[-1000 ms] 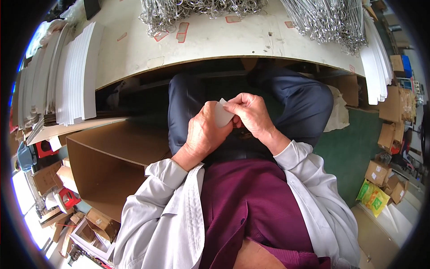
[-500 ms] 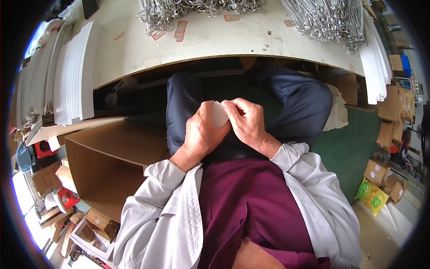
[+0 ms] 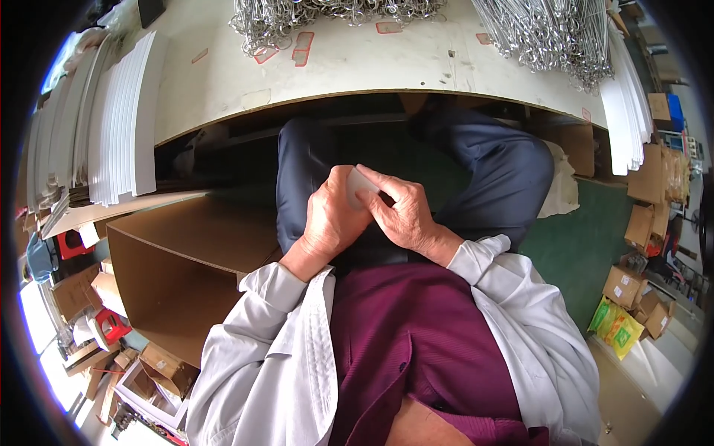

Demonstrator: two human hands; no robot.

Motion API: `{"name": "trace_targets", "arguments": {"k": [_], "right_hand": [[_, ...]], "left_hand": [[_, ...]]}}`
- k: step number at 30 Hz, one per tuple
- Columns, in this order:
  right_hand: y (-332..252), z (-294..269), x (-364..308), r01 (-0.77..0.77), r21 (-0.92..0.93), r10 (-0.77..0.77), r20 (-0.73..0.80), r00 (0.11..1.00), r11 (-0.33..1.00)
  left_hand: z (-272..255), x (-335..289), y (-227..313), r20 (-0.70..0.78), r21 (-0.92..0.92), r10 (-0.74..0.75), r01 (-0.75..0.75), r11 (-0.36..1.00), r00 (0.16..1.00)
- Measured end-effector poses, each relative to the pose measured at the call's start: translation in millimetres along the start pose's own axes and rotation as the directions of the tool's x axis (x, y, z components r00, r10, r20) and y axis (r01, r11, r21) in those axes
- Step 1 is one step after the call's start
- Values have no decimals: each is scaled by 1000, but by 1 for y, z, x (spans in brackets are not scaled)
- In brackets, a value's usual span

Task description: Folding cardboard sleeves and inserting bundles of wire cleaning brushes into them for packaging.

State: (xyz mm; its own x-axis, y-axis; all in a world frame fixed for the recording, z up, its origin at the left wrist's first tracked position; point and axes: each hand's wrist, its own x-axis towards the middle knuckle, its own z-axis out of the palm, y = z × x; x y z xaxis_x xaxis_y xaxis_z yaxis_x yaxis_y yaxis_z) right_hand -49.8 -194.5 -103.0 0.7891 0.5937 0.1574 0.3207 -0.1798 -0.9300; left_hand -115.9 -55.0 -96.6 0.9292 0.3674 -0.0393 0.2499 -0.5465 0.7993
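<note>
Over my lap, my left hand (image 3: 331,219) and my right hand (image 3: 401,215) meet around a small pale, translucent flat piece (image 3: 359,187). Fingers of both hands pinch it, and most of it is hidden behind them. Below the hands are my dark blue trousers (image 3: 506,163) and maroon shirt (image 3: 416,349). The white worktable (image 3: 357,67) edge lies just beyond my knees.
Heaps of bent metal wire parts (image 3: 550,30) lie on the table, with another wire heap (image 3: 320,15) at the back. Stacks of white strips (image 3: 111,126) sit at the left. An open cardboard box (image 3: 178,275) stands by my left side. Small cartons (image 3: 632,290) are scattered on the green floor at right.
Both hands have kept hold of the pale piece and shifted slightly down and left, with the fingers closing further over it.
</note>
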Motion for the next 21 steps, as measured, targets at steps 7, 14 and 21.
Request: {"name": "trace_targets", "arguments": {"k": [7, 14, 21], "right_hand": [[-8, -1, 20, -162, 212, 158, 37, 987, 964], [-21, -34, 85, -76, 175, 86, -51, 995, 982], [1, -84, 138, 220, -504, -386, -251, 888, 835]], "left_hand": [[-16, 8, 7, 5, 70, 103, -103, 992, 995], [-82, -9, 6, 65, 334, 118, -133, 933, 991], [-178, 62, -5, -278, 615, -19, 193, 764, 960]]}}
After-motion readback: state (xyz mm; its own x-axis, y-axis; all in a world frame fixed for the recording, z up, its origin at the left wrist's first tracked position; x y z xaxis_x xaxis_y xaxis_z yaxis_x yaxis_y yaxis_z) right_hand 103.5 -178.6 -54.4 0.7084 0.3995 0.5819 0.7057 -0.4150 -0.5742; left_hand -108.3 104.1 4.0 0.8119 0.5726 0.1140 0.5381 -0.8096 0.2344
